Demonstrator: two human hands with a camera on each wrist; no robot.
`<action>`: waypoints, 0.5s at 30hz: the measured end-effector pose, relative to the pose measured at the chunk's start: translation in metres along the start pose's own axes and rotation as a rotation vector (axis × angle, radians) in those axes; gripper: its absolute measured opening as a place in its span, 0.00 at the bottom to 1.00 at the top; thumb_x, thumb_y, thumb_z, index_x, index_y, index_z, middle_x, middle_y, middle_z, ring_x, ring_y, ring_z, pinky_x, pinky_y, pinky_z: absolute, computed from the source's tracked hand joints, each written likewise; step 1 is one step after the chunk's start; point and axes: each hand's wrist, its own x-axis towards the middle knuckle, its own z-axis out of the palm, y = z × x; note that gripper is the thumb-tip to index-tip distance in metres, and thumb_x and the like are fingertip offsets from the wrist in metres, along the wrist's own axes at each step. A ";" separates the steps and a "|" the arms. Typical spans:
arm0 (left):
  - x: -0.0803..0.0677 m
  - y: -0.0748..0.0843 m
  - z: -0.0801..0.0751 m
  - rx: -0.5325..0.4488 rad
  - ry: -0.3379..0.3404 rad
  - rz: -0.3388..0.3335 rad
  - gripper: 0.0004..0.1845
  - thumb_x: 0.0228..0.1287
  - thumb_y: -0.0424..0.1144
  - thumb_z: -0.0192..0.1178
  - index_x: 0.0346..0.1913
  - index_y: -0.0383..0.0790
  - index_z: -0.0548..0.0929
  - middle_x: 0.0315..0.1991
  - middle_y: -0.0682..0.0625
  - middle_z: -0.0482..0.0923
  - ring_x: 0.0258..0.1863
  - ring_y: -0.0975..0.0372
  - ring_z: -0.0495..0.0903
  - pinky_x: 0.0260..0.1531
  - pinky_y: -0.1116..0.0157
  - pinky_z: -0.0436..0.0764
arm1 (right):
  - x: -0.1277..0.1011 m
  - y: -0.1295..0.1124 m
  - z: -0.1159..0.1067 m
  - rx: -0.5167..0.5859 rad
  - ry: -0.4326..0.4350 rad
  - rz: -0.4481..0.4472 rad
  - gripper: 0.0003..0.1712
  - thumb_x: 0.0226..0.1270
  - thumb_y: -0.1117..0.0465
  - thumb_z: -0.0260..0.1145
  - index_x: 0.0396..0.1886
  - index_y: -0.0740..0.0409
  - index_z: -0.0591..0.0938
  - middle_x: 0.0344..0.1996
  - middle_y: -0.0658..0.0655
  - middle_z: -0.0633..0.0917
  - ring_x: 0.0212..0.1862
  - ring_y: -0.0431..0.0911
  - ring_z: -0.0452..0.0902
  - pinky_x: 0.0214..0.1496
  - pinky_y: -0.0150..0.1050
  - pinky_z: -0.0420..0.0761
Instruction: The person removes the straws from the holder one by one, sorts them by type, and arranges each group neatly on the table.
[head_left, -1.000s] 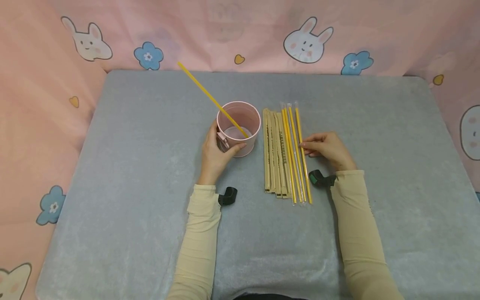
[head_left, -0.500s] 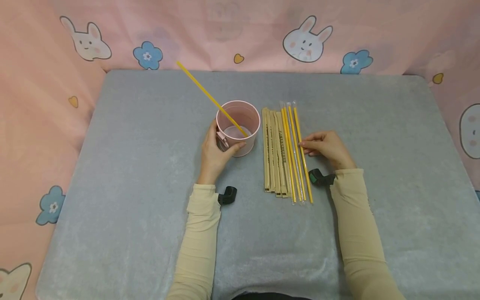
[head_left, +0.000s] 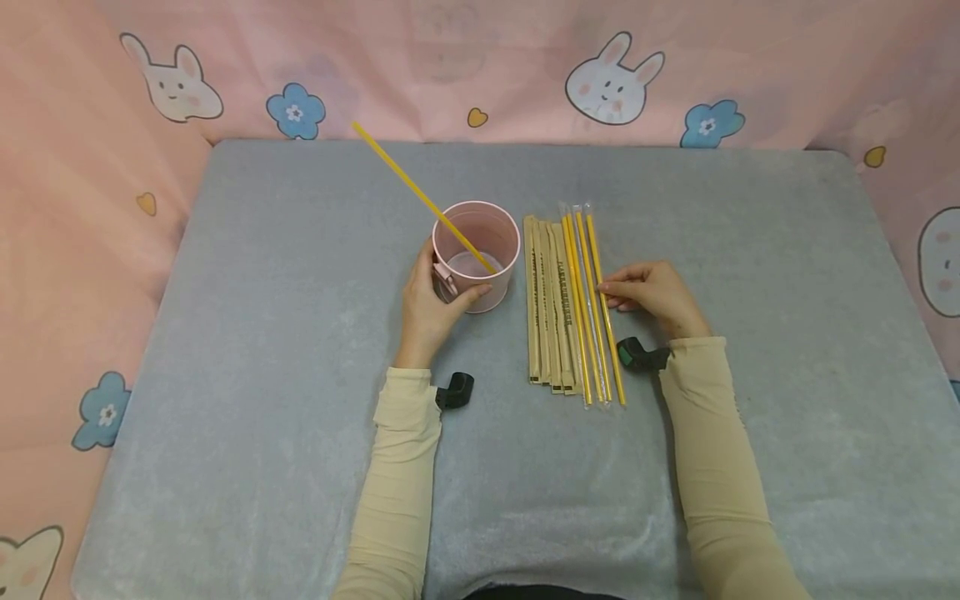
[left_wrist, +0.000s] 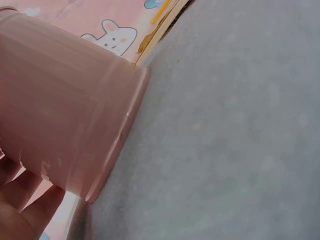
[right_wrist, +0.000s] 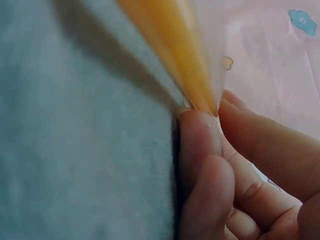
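In the head view my left hand point(head_left: 429, 321) grips a pink bucket point(head_left: 504, 287) from its left side, thumb at the front. The fingers also lie against the bucket point(left_wrist: 65, 110) in the left wrist view. One yellow straw point(head_left: 405, 177) leans in the bucket, its upper end sticking out to the upper left. With thumb and fingers my right hand point(head_left: 656, 292) pinches the rightmost clear-wrapped yellow straw point(head_left: 612, 350); up close in the right wrist view, that yellow straw point(right_wrist: 175, 50) runs up from the fingertips.
Between bucket and right hand lie several straws in brown paper sleeves point(head_left: 546, 308), side by side. More clear-wrapped yellow straws point(head_left: 581, 308) lie right of them. The table point(head_left: 262, 333) has a grey cloth; a pink printed curtain point(head_left: 510, 67) stands behind and at the sides.
The upper end of the rightmost wrapped straw has shifted slightly left, closer to the other wrapped straws. Both hands stay almost where they were, with the bucket in place.
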 end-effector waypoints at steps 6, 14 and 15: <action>-0.001 -0.001 0.000 -0.008 -0.009 0.005 0.48 0.43 0.40 0.76 0.68 0.36 0.63 0.62 0.41 0.69 0.61 0.52 0.68 0.61 0.64 0.64 | -0.001 0.001 -0.001 0.006 -0.003 -0.009 0.21 0.65 0.61 0.65 0.48 0.77 0.77 0.24 0.44 0.84 0.27 0.37 0.80 0.31 0.32 0.81; -0.001 -0.002 0.000 -0.012 -0.008 0.016 0.47 0.44 0.40 0.76 0.68 0.36 0.63 0.61 0.40 0.69 0.60 0.52 0.68 0.61 0.64 0.65 | -0.002 -0.001 0.000 0.034 -0.015 -0.008 0.20 0.66 0.62 0.63 0.48 0.78 0.76 0.25 0.44 0.84 0.28 0.36 0.81 0.31 0.31 0.81; -0.001 -0.002 0.000 -0.010 -0.007 0.016 0.47 0.43 0.40 0.76 0.68 0.36 0.63 0.61 0.40 0.69 0.60 0.52 0.68 0.61 0.64 0.65 | -0.002 -0.001 0.000 0.032 -0.015 -0.006 0.20 0.67 0.62 0.63 0.48 0.78 0.76 0.25 0.44 0.84 0.28 0.36 0.81 0.31 0.30 0.81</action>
